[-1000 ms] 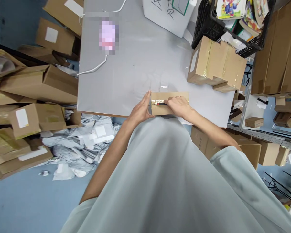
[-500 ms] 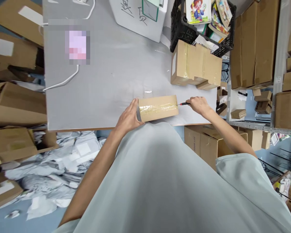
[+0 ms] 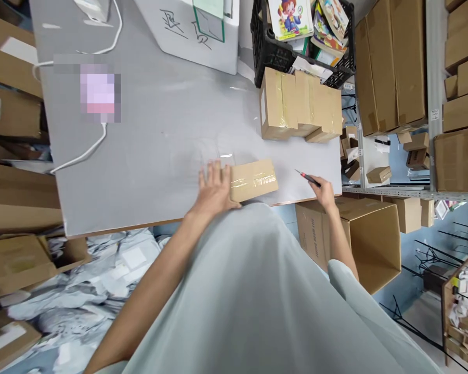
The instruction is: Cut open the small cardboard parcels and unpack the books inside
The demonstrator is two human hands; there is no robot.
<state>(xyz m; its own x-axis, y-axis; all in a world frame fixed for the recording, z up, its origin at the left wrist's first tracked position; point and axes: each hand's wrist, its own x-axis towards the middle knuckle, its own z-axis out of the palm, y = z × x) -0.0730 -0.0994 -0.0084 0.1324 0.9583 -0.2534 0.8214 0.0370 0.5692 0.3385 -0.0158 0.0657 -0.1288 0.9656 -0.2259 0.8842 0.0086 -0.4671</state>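
Observation:
A small cardboard box (image 3: 254, 181) lies on the grey table near its front edge, with shiny clear tape running along its top. My left hand (image 3: 214, 189) rests against the box's left end, fingers spread and thumb near its lower corner. To the right of the box, apart from it, my right hand (image 3: 324, 191) is closed around a slim craft knife (image 3: 310, 179) with a black and red handle. The knife's thin metal tip points left toward the box without touching it.
Taped cardboard boxes (image 3: 278, 104) stand at the table's back right, before a black crate (image 3: 275, 57) of books. Behind the middle is a white bin (image 3: 203, 31) with handwriting. An open carton (image 3: 374, 244) sits below the table's right edge; grey plastic bags (image 3: 117, 275) pile at lower left.
The knife's tip has come away from the box's right end as my right hand moved back toward me. My left hand's fingers have spread. The whole view has shifted.

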